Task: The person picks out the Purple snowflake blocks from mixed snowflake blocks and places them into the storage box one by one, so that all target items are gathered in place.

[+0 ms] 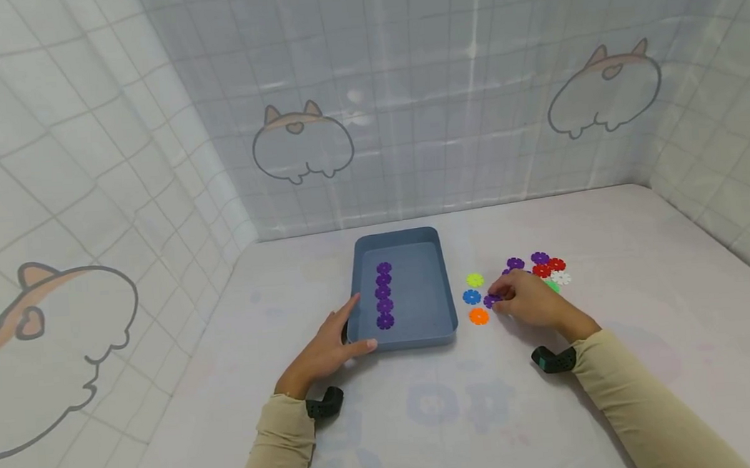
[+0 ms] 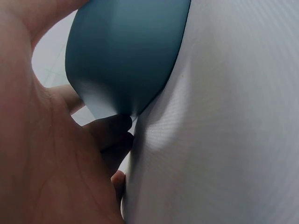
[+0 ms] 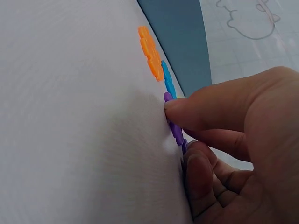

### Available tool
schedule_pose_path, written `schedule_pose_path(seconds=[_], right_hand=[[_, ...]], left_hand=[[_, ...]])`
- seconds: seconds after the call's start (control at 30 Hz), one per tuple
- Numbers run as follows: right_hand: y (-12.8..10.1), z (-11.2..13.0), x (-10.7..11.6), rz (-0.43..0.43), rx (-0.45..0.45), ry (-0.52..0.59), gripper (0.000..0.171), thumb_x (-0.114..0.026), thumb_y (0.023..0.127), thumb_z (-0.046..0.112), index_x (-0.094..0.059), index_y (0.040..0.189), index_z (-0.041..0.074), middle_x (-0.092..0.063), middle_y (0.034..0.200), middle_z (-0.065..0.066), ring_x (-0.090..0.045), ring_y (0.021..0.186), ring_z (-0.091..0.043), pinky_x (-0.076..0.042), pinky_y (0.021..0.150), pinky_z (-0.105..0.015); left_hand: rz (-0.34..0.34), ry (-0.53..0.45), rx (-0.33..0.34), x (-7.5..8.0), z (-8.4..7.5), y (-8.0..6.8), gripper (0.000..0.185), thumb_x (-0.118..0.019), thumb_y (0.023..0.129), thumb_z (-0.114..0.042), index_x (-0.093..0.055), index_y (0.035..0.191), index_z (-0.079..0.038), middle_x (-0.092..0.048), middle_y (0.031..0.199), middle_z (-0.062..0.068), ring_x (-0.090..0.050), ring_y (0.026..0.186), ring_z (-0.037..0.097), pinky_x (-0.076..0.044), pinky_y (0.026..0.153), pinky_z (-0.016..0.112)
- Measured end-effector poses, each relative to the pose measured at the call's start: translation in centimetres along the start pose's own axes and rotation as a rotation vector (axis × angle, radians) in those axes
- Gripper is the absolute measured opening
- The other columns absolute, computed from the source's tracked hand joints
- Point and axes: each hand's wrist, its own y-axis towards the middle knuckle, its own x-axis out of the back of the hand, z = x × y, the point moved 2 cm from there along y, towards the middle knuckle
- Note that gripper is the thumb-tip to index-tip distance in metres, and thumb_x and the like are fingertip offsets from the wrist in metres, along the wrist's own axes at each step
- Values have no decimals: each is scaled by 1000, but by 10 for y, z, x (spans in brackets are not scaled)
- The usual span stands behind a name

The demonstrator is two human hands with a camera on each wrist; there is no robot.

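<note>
My right hand (image 1: 529,300) pinches a purple snowflake disc (image 3: 175,133), a flat plastic building piece with a notched edge, between thumb and fingers right at the tabletop. Beside it lie a blue disc (image 1: 472,297), an orange disc (image 1: 479,316) and a yellow-green disc (image 1: 475,280). My left hand (image 1: 325,348) rests spread at the near left corner of a blue-grey tray (image 1: 402,345), its index finger on the left rim and thumb at the front rim. Inside the tray, several purple discs (image 1: 383,291) form a straight column along the left half.
Past my right hand lie more discs: red (image 1: 542,271), white (image 1: 561,278), green (image 1: 552,285) and purple (image 1: 540,257), partly covered by the hand. A pale cloth covers the table (image 1: 438,416). Tile-patterned sheets (image 1: 406,117) hang behind and at both sides.
</note>
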Motion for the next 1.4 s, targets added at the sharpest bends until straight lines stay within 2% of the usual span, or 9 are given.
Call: schedule_pose_path(seconds=[0.5,0.93,1.13,1.4], right_hand=[[1,4,0,11,-20,20,22,-73,89,10,-69,109,2,-63,96,-5,-56,90,-24,-53,81,-36],[0,0,-1,-1,-61,79,24,-76,87,11,-61,105,6,-60,94,-7,-55,89,-24,-52,77,-34],[-2,-2,-2,-27,-25,106,22,-75,87,8,-60,103,5,-58,91,-8,-55,88,-26,-51,77,-35],[-3,-3,-1,-51,-8,127,21,-72,89,7,-60,106,4,-58,93,-9,-55,90,-26,-51,78,-34]], left_hand=[[1,-9,-1,-1,4,1,96,-67,91,-56,-8,163,-29,-10,167,6,3,151,41,-5,117,65],[3,-18,6,-2,3,2,97,-67,91,-55,-8,163,-28,-10,167,7,4,151,42,-5,116,66],[1,-23,10,-3,2,0,97,-68,91,-55,-9,163,-29,-10,167,6,4,150,42,-5,116,66],[-3,-9,15,-2,2,0,97,-67,91,-56,-9,163,-30,-10,167,6,4,150,43,-5,115,67]])
